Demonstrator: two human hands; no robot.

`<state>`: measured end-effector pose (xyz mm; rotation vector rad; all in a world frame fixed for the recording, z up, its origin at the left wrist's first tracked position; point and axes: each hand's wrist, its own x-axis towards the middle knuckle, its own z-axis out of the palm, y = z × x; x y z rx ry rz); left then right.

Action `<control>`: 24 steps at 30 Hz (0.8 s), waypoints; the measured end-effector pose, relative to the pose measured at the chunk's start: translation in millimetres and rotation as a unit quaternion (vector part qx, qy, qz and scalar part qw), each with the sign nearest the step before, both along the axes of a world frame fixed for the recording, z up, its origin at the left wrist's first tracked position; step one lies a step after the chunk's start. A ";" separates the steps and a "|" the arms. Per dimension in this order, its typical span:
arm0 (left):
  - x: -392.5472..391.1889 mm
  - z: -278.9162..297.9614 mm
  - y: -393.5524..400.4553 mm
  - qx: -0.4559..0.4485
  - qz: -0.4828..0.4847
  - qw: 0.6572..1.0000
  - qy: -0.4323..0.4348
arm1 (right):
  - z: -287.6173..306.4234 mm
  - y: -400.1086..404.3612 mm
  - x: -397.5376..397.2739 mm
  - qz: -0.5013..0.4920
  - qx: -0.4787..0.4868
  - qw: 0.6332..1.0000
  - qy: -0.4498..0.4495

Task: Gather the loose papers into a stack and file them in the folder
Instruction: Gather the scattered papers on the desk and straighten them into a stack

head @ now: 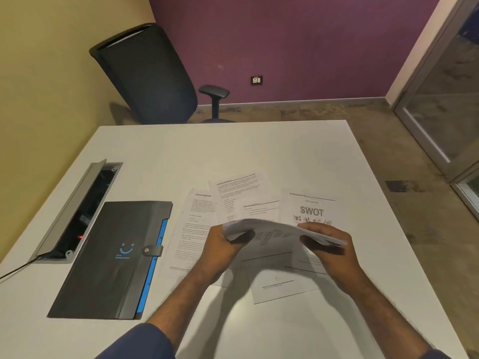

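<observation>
Person's standing at the white counter (160, 156), both hands out front w/ a bundle of papers (280, 230) held up off the surface. Left hand (223, 244) is clamping the bundle's left end, thumb on top, fingers curled under. Right hand (326, 242) is gripping the right end the same way. The bundle's sagging a bit at the ends & looks blurred, so can't tell how many sheets are in it.

More loose sheets (241, 195) are lying flat on the counter under & beyond the hands, overlapping each other at odd angles. One on the right is showing "SWOT" (311, 211) in big letters, partly covered by the held bundle. Another sheet (282, 286) is poking out near the person, below the hands.

The folder (108, 257) is lying closed to the left, just beside the sheets – black, w/ a blue smiley logo, a snap strap across its right edge & blue tabs showing along that edge. Left of it, an open cable hatch (77, 211) is set into the counter, lid tilted up.

A dark office chair (147, 73) is standing behind the counter's far edge, by a purple wall (285, 42).
</observation>
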<state>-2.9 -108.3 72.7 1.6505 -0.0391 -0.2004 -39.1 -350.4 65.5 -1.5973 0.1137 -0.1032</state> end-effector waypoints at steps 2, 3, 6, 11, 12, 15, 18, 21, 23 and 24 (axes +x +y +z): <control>-1.5 1.9 -1.5 -0.013 0.016 1.000 -0.012 | 3.8 0.5 0.4 -0.025 0.003 1.000 0.000; -1.8 3.0 -1.4 -0.019 0.020 0.999 -0.023 | 5.0 0.0 1.0 -0.039 0.008 0.999 0.000; -4.4 1.1 -0.2 -0.014 0.017 0.999 -0.041 | 0.1 0.4 0.6 -0.059 0.011 0.998 0.007; -13.1 -18.8 0.5 0.044 -0.006 0.999 -0.023 | -22.6 9.9 -7.8 -0.069 -0.009 0.995 0.069; -13.7 -22.3 0.8 0.056 -0.003 0.998 -0.026 | -24.9 9.9 -8.8 -0.069 -0.014 0.995 0.065; -13.7 -29.0 -1.1 0.064 0.006 0.998 -0.016 | -30.1 6.8 -9.7 -0.067 -0.038 0.995 0.066; -8.5 -37.7 -2.0 0.052 0.009 0.998 0.027 | -31.0 2.2 -7.9 -0.055 -0.039 0.995 0.080; -0.4 -47.5 -0.4 0.107 0.006 0.992 0.073 | -30.3 -6.2 -2.1 -0.054 -0.029 0.994 0.086; 5.8 -55.3 2.6 0.174 0.028 0.981 0.087 | -29.4 -12.5 3.0 -0.066 -0.016 0.993 0.094; 8.7 -60.9 4.7 0.206 0.044 0.973 0.091 | -29.6 -15.9 6.2 -0.076 -0.016 0.992 0.097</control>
